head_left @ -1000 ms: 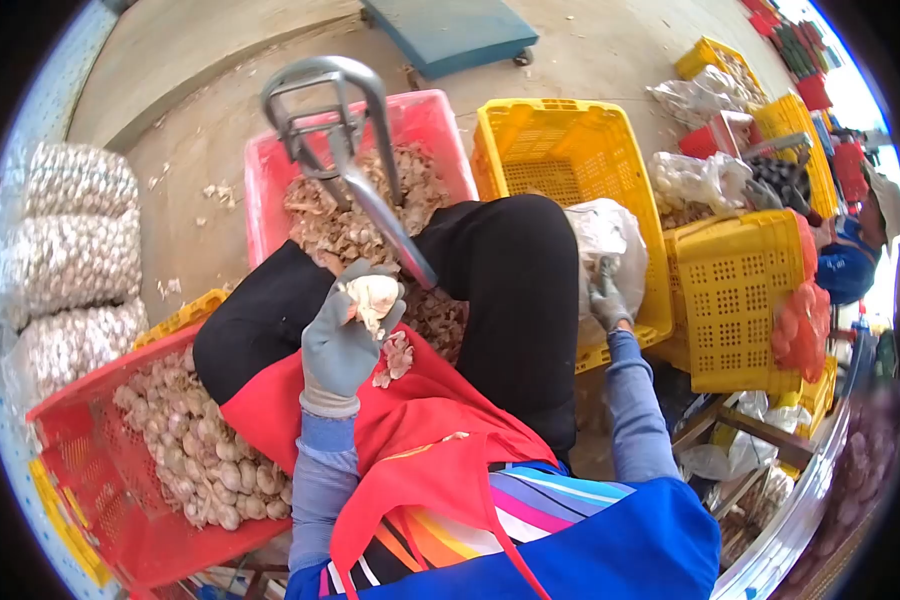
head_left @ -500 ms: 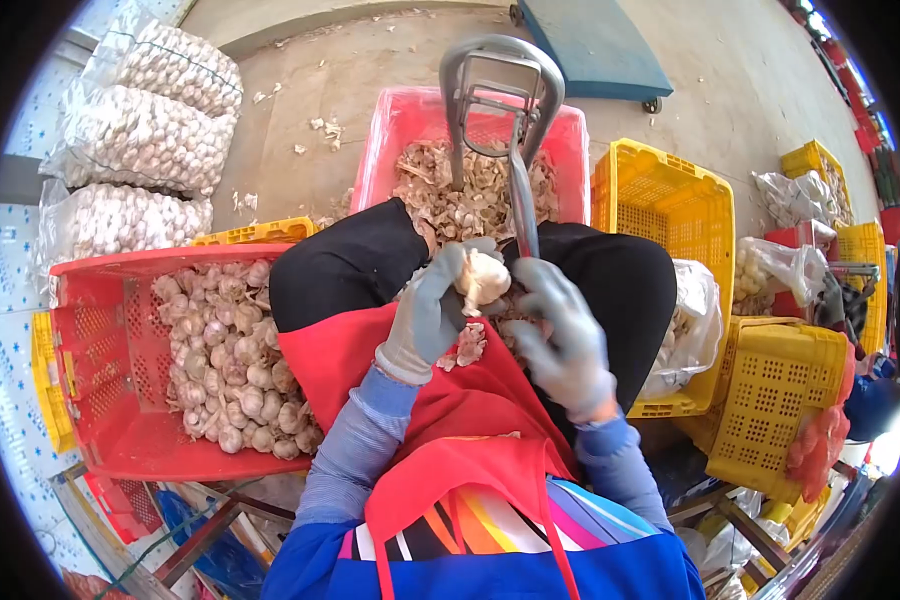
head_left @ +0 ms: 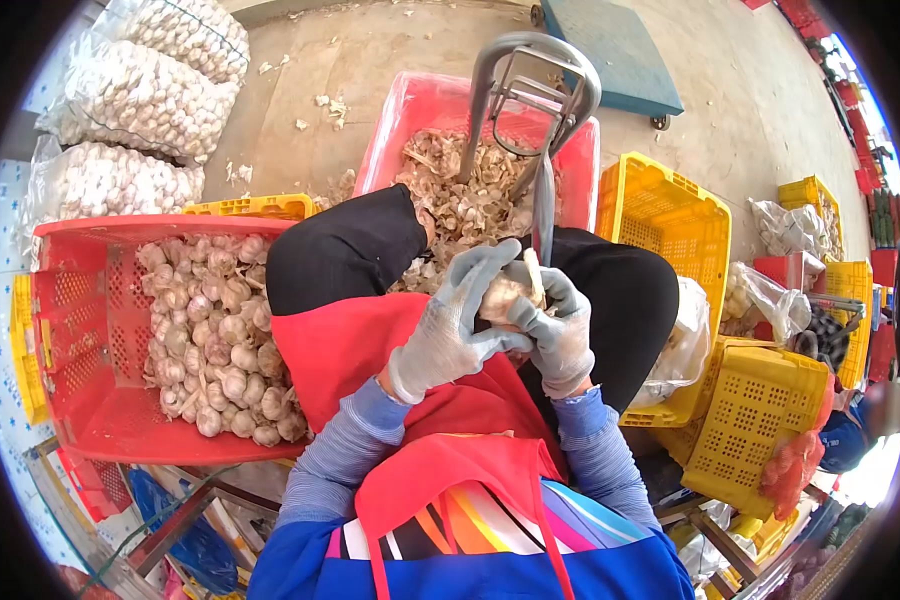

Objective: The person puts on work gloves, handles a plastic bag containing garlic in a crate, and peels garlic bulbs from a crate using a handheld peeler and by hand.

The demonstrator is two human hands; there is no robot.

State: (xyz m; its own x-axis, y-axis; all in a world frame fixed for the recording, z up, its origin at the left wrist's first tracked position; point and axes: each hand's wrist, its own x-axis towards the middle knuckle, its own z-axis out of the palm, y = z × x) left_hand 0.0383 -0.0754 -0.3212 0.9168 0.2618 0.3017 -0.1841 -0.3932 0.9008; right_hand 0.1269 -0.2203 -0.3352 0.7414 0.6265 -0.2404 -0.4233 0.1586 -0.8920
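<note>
Both gloved hands meet over my lap around one garlic bulb [head_left: 507,298]. My left hand [head_left: 457,325] is closed round the bulb's left side. On its right side, my right hand [head_left: 562,335] grips it with thumb and fingers, near a pale stem that sticks up. Just beyond the hands stands a metal frame with a looped handle [head_left: 538,45], over a pink crate [head_left: 382,130] of papery skins. Garlic bulbs [head_left: 220,340] fill much of the red crate [head_left: 80,350] at my left.
Bags of garlic [head_left: 150,95] are stacked at the upper left. To the right are a yellow crate [head_left: 670,205] with a plastic bag [head_left: 682,340], and another yellow crate [head_left: 755,430]. A blue platform cart [head_left: 610,55] stands beyond. Part of a person [head_left: 845,440] shows at far right.
My right hand has come from the plastic bag in the yellow crate to the bulb and closed on it. The papery scraps on my lap no longer show. The view has turned.
</note>
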